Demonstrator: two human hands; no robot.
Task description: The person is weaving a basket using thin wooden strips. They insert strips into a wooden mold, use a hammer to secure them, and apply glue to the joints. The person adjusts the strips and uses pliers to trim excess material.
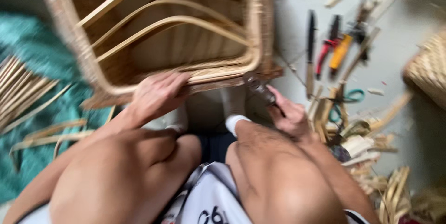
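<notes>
A large woven rattan basket (pixel 116 70) with curved cane ribs stands tipped in front of me, its open side facing up toward the camera. My left hand (pixel 155 95) lies flat on the basket's near rim, fingers spread along it. My right hand (pixel 288 115) grips a dark metal tool, likely pliers (pixel 259 88), whose tip sits at the rim's lower right corner. My bare knees and white socks fill the lower part of the blurred head view.
On the grey floor at the right lie a knife (pixel 310 42), red-handled pliers (pixel 325 49), an orange-handled tool (pixel 340 52), teal scissors (pixel 350 97) and cane offcuts (pixel 371 145). Another woven basket (pixel 429 68) sits far right. A teal cloth (pixel 42 56) with cane strips lies left.
</notes>
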